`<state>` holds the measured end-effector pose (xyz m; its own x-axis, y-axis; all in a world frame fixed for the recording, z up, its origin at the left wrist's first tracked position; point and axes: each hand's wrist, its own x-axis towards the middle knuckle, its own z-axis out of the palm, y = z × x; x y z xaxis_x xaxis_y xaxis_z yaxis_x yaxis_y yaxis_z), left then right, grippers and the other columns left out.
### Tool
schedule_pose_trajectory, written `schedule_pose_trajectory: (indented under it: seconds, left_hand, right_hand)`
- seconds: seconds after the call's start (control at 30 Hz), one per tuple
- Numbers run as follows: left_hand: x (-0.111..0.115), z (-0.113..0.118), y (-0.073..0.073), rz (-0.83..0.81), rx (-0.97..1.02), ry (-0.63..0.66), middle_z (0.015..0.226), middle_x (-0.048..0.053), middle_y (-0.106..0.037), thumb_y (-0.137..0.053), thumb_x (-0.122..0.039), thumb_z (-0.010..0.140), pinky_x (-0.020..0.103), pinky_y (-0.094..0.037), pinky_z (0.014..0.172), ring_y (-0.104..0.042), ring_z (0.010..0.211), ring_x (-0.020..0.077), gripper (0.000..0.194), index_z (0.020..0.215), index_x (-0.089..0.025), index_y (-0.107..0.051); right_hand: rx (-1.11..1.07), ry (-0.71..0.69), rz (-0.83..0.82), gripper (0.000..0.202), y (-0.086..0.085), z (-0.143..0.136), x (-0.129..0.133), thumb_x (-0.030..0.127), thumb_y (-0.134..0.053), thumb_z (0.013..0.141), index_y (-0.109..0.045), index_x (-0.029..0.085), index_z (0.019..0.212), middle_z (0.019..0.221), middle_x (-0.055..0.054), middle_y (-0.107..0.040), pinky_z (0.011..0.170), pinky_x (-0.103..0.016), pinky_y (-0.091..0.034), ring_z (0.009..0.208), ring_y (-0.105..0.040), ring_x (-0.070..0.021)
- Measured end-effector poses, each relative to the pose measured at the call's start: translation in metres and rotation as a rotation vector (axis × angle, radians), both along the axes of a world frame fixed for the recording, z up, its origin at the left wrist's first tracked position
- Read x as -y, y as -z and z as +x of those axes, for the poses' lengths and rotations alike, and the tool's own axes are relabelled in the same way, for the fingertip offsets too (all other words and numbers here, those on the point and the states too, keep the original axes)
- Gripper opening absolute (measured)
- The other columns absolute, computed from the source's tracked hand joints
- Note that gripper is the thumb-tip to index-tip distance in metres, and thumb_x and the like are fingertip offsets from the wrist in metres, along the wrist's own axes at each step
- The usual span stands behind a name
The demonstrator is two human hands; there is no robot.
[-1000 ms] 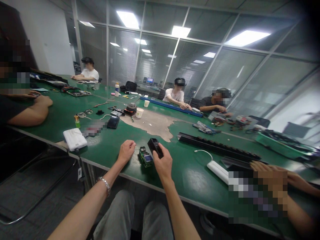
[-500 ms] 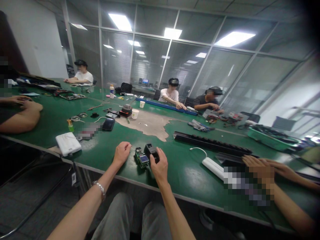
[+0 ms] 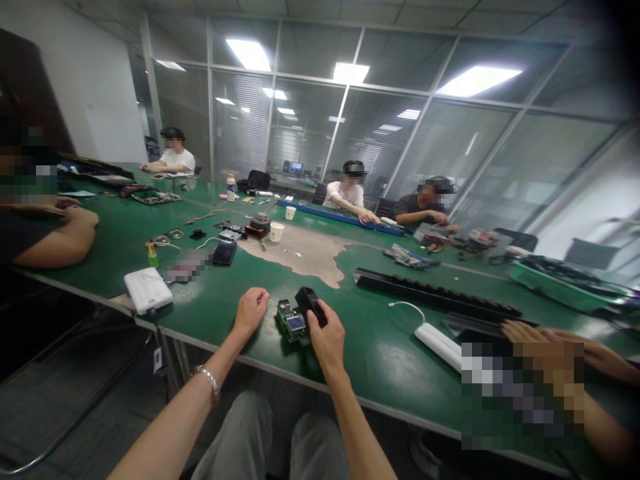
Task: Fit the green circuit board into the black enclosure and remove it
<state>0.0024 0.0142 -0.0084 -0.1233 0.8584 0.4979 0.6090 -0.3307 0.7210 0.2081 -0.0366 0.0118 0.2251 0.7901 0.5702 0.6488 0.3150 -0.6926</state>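
Clamping black box (image 3: 305,300) in fingers of right hand (image 3: 329,338); resting left hand (image 3: 252,311) on counter (image 3: 213,310), with fingers curled together. Facing green circuit board (image 3: 290,323) just left of box, nearer right hand, lying lengthwise away from near edge, like box. Showing less of box's slotted face than half-second ago.

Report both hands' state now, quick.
Left hand: curled closed; whether anything is inside cannot be told.
Right hand: closed around a black case, beside the green circuit board.
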Motion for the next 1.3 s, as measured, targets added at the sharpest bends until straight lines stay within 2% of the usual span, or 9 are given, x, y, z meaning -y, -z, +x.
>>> schedule_pose_trajectory:
  seconds: [0.13,0.23,0.57,0.8,0.97,1.07,1.2,1.3]
  left_hand:
    - [0.0,0.0,0.0,0.007,0.008,0.003,0.089,0.005,-0.067,-0.048,-0.025,0.087,0.027,-0.046,0.078,-0.06,0.083,0.015,0.02,0.085,-0.017,-0.067]
    - [0.0,-0.001,0.001,0.008,0.008,0.005,0.089,0.005,-0.067,-0.048,-0.025,0.087,0.027,-0.046,0.077,-0.06,0.083,0.0151,0.02,0.086,-0.017,-0.067]
    - [-0.001,0.0,0.001,0.005,-0.001,0.004,0.089,0.006,-0.067,-0.048,-0.025,0.087,0.027,-0.046,0.078,-0.06,0.083,0.0151,0.02,0.086,-0.017,-0.067]
    - [0.0,0.001,0.002,0.018,0.0,0.005,0.089,0.006,-0.067,-0.047,-0.025,0.087,0.027,-0.046,0.078,-0.06,0.084,0.0154,0.021,0.085,-0.017,-0.067]
    - [-0.001,0.001,0.002,0.005,0.004,0.001,0.091,0.006,-0.068,-0.049,-0.026,0.086,0.027,-0.046,0.079,-0.06,0.084,0.0158,0.02,0.087,-0.018,-0.067]
    - [-0.001,0.001,0.002,0.003,0.01,0.003,0.091,0.006,-0.068,-0.049,-0.027,0.086,0.028,-0.046,0.08,-0.061,0.085,0.016,0.021,0.088,-0.018,-0.067]
    - [-0.002,0.0,0.003,0.002,0.019,0.018,0.092,0.006,-0.068,-0.048,-0.028,0.087,0.028,-0.047,0.08,-0.061,0.086,0.0164,0.023,0.09,-0.018,-0.068]
    - [-0.002,0.0,0.004,0.0,0.017,0.015,0.094,0.006,-0.068,-0.048,-0.028,0.086,0.028,-0.046,0.081,-0.061,0.087,0.0167,0.023,0.09,-0.018,-0.068]
  right_hand:
    - [-0.01,-0.065,0.072,0.039,-0.028,-0.018,0.013,0.034,-0.054,0.087,-0.06,0.017,0.121,0.118,-0.011,-0.063,0.098,-0.039,-0.044,0.109,-0.059,-0.0231]
    - [0.065,-0.155,0.094,0.037,-0.034,-0.03,0.022,0.03,-0.055,0.086,-0.061,0.017,0.12,0.119,-0.011,-0.063,0.1,-0.04,-0.043,0.111,-0.058,-0.0233]
    - [0.187,-0.206,0.061,0.041,-0.014,-0.035,0.026,0.026,-0.056,0.083,-0.058,0.017,0.123,0.119,-0.012,-0.062,0.099,-0.042,-0.044,0.112,-0.057,-0.025]
    - [0.266,-0.229,-0.007,0.053,0.004,-0.033,0.035,0.023,-0.056,0.082,-0.049,0.014,0.134,0.132,-0.014,-0.053,0.106,-0.044,-0.039,0.123,-0.048,-0.0267]
    - [0.31,-0.186,-0.023,0.056,-0.002,-0.028,0.035,0.033,-0.057,0.084,-0.046,0.017,0.137,0.141,-0.015,-0.045,0.106,-0.049,-0.037,0.129,-0.042,-0.0304]
    - [0.326,-0.232,-0.007,0.054,-0.005,-0.027,0.033,0.03,-0.056,0.086,-0.045,0.021,0.138,0.146,-0.013,-0.039,0.107,-0.049,-0.036,0.131,-0.04,-0.0294]
    - [0.281,-0.311,-0.019,0.049,0.002,-0.03,0.032,0.021,-0.051,0.087,-0.047,0.019,0.136,0.142,-0.013,-0.042,0.108,-0.043,-0.036,0.131,-0.039,-0.0258]
    - [0.218,-0.297,-0.006,0.049,0.009,-0.035,0.032,0.016,-0.049,0.087,-0.047,0.019,0.136,0.131,-0.013,-0.049,0.105,-0.041,-0.04,0.123,-0.047,-0.0238]
